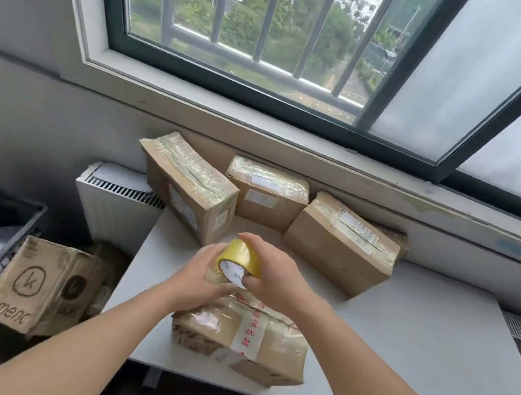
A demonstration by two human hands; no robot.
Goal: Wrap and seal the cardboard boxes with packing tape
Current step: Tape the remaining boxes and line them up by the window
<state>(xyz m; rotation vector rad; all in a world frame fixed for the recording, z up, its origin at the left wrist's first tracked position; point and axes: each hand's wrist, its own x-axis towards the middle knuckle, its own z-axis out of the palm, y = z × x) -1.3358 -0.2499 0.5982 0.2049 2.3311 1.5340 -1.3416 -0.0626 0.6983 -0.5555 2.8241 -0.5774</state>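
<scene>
At the near edge of the desk (400, 344) lies the box (241, 340) we are working on, already crossed by clear tape and a white printed strip. Both our hands meet over its far end. Our right hand (273, 272) grips the yellow tape roll (239, 258), thumb over its rim and fingers curled into the core, holding it tilted just above the box top. Our left hand (199, 277) sits right beside the roll, against the box's far edge. We cannot tell whether it presses flat on the cardboard or pinches the free end of the tape, since the roll and the fingers hide that spot.

We judge that we are starting or carrying on a band of tape across this box. The next move calls for the left hand to pin the tape end down firmly while the right draws the roll away along the top and over the edge, keeping the strip taut and straight.

Behind, three taped boxes (267, 191) stand along the back of the desk, well apart from our hands.
</scene>
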